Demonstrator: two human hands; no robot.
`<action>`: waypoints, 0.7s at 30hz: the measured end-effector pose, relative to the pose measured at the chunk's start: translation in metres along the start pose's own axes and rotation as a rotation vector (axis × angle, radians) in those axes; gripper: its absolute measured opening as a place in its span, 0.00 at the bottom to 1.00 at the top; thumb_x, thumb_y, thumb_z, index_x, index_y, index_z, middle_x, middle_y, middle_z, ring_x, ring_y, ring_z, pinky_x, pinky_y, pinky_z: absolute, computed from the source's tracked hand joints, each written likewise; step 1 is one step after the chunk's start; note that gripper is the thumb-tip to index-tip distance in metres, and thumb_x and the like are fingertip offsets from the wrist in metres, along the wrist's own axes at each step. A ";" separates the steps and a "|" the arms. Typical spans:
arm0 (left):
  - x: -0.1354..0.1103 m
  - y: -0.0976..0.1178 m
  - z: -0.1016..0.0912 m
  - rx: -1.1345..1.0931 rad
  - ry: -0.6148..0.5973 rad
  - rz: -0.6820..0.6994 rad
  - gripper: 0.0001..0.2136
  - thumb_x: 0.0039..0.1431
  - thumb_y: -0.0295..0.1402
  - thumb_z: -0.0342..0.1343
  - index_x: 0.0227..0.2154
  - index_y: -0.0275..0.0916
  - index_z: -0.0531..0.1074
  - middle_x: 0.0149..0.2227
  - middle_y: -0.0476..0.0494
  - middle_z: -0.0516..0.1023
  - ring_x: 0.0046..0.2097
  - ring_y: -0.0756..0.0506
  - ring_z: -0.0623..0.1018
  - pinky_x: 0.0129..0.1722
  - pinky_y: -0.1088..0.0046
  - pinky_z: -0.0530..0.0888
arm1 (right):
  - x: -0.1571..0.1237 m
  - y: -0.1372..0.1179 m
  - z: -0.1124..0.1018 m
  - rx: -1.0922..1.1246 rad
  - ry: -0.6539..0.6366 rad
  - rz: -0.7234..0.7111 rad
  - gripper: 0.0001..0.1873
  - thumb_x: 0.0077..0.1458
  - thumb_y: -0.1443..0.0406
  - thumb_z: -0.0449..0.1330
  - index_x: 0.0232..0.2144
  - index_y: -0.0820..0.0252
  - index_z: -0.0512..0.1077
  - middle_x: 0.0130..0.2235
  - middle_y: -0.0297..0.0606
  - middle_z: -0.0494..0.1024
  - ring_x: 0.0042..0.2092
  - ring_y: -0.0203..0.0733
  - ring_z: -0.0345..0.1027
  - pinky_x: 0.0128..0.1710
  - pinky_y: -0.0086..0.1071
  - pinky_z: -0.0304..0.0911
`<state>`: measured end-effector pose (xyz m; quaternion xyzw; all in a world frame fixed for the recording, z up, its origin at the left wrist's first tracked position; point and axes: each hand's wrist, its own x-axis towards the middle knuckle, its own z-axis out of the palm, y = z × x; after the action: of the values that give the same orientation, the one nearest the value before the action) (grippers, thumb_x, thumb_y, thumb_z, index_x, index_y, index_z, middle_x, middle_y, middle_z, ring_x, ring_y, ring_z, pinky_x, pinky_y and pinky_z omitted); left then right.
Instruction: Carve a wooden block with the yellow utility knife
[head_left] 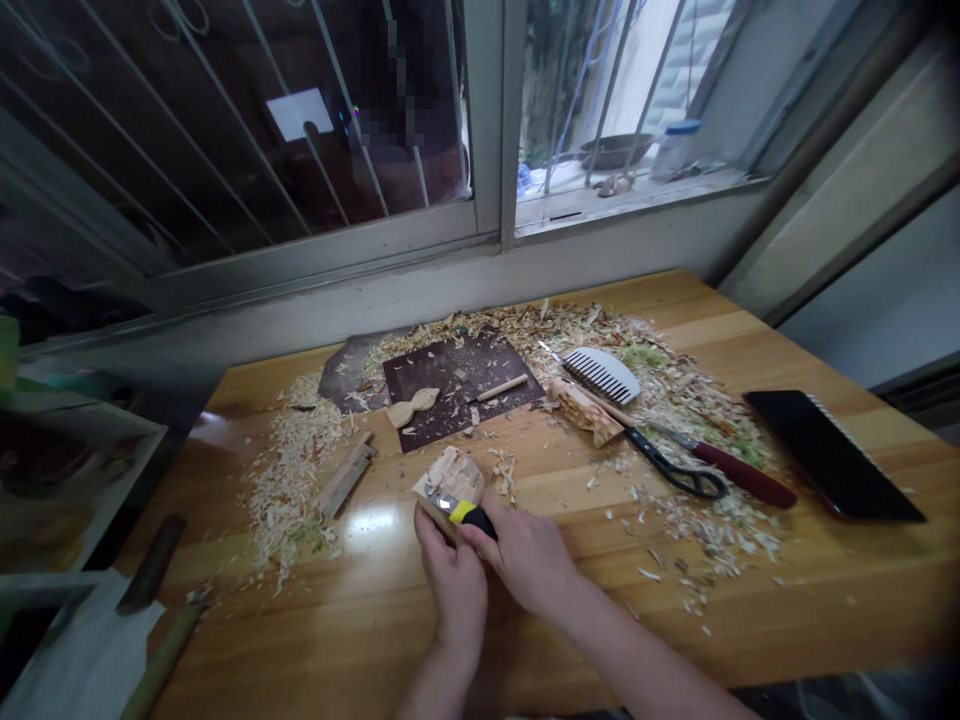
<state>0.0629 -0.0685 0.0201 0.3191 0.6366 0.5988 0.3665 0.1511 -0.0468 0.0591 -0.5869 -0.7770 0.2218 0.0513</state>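
Note:
A pale, partly carved block of wood (456, 472) is gripped in my left hand (455, 588) above the front middle of the table. My right hand (531, 548) is closed round a yellow and black utility knife (466, 511), its blade lying against the wood. Both hands meet at the wood, and the right thumb rests beside the left fingers. Beyond them, a carved wooden piece with two rounded lobes (414, 406) and a thin wooden stick (501, 388) lie on a dark sheet (420, 367). A squared wood offcut (346, 478) sits to the left.
Wood shavings (281, 490) arc round the table (570, 640). On the right lie a rough wood chunk (587, 413), a white comb (602, 374), a black-handled tool (675, 468), a red-handled knife (739, 472) and a black phone-like slab (832, 455). Dark sticks (152, 563) rest at left.

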 end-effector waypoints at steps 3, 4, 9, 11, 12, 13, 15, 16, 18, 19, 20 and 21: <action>0.001 0.002 0.000 0.020 0.001 -0.007 0.25 0.45 0.21 0.47 0.49 0.38 0.55 0.45 0.40 0.67 0.45 0.47 0.70 0.45 0.72 0.66 | 0.001 0.001 0.001 0.002 0.000 0.004 0.20 0.56 0.50 0.42 0.36 0.56 0.65 0.31 0.38 0.77 0.33 0.44 0.71 0.26 0.29 0.52; 0.002 0.003 0.000 0.025 0.006 -0.007 0.25 0.45 0.21 0.47 0.49 0.38 0.55 0.46 0.40 0.67 0.45 0.48 0.70 0.45 0.72 0.66 | 0.002 0.002 0.001 0.004 0.003 0.007 0.20 0.56 0.50 0.42 0.37 0.56 0.65 0.31 0.38 0.77 0.33 0.44 0.71 0.26 0.29 0.52; 0.004 0.005 0.001 0.012 0.023 -0.023 0.25 0.44 0.20 0.47 0.49 0.39 0.55 0.46 0.40 0.68 0.44 0.48 0.71 0.44 0.73 0.67 | 0.003 0.000 0.004 0.008 0.029 0.005 0.20 0.56 0.50 0.42 0.36 0.56 0.65 0.31 0.38 0.77 0.32 0.44 0.71 0.25 0.29 0.52; 0.005 0.005 0.002 0.009 0.025 -0.040 0.26 0.44 0.21 0.47 0.50 0.39 0.55 0.45 0.40 0.68 0.44 0.48 0.71 0.43 0.73 0.68 | 0.003 -0.002 0.005 0.003 0.040 0.003 0.20 0.56 0.51 0.42 0.36 0.56 0.65 0.31 0.38 0.77 0.32 0.44 0.71 0.25 0.29 0.53; 0.005 0.005 0.002 0.010 0.029 -0.044 0.26 0.44 0.21 0.47 0.50 0.39 0.55 0.45 0.40 0.68 0.44 0.48 0.71 0.43 0.73 0.68 | 0.003 -0.003 0.005 0.001 0.045 -0.001 0.19 0.56 0.51 0.43 0.36 0.56 0.65 0.30 0.38 0.77 0.32 0.43 0.71 0.25 0.29 0.53; 0.005 0.005 0.001 0.013 0.028 -0.045 0.26 0.44 0.21 0.47 0.50 0.39 0.55 0.44 0.40 0.69 0.43 0.47 0.72 0.43 0.73 0.68 | 0.004 -0.002 0.006 -0.003 0.050 -0.007 0.19 0.56 0.51 0.43 0.36 0.56 0.65 0.30 0.38 0.77 0.32 0.43 0.71 0.25 0.29 0.53; 0.005 0.004 0.001 0.040 0.041 -0.030 0.25 0.45 0.22 0.48 0.49 0.39 0.56 0.45 0.40 0.68 0.44 0.46 0.71 0.44 0.71 0.67 | 0.007 0.004 0.008 -0.026 0.063 0.022 0.20 0.56 0.50 0.42 0.35 0.56 0.65 0.30 0.39 0.76 0.32 0.44 0.71 0.26 0.30 0.54; 0.005 0.004 0.000 0.064 0.054 -0.012 0.23 0.46 0.23 0.49 0.48 0.39 0.56 0.45 0.39 0.68 0.46 0.46 0.71 0.45 0.70 0.66 | 0.009 0.009 0.008 -0.045 0.067 0.068 0.21 0.56 0.50 0.42 0.35 0.57 0.65 0.31 0.39 0.76 0.32 0.45 0.71 0.25 0.30 0.54; 0.004 0.003 -0.001 0.106 0.086 0.028 0.20 0.48 0.28 0.50 0.47 0.39 0.57 0.46 0.38 0.67 0.48 0.44 0.69 0.48 0.67 0.64 | 0.014 0.022 0.008 -0.088 0.065 0.194 0.22 0.56 0.49 0.40 0.35 0.58 0.65 0.31 0.41 0.76 0.31 0.45 0.71 0.25 0.30 0.54; 0.004 0.003 -0.002 0.116 0.099 0.041 0.20 0.49 0.30 0.51 0.47 0.40 0.57 0.47 0.38 0.66 0.50 0.44 0.68 0.49 0.66 0.63 | 0.016 0.029 0.007 -0.103 0.075 0.236 0.23 0.57 0.50 0.39 0.35 0.58 0.65 0.31 0.42 0.76 0.32 0.45 0.71 0.25 0.30 0.53; 0.005 0.002 -0.002 0.117 0.107 0.044 0.20 0.49 0.32 0.51 0.47 0.40 0.56 0.48 0.38 0.65 0.50 0.43 0.67 0.50 0.66 0.63 | 0.017 0.035 0.006 -0.106 0.081 0.253 0.23 0.57 0.50 0.39 0.35 0.58 0.65 0.31 0.42 0.76 0.32 0.45 0.71 0.25 0.30 0.53; 0.005 0.002 -0.002 0.112 0.107 0.039 0.21 0.49 0.33 0.52 0.47 0.40 0.56 0.48 0.37 0.65 0.51 0.43 0.67 0.50 0.65 0.62 | 0.017 0.039 0.005 -0.100 0.087 0.245 0.24 0.57 0.50 0.38 0.35 0.58 0.65 0.31 0.41 0.76 0.32 0.44 0.70 0.25 0.29 0.52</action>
<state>0.0585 -0.0646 0.0212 0.3191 0.6815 0.5855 0.3015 0.1791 -0.0237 0.0355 -0.6884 -0.7065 0.1617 0.0283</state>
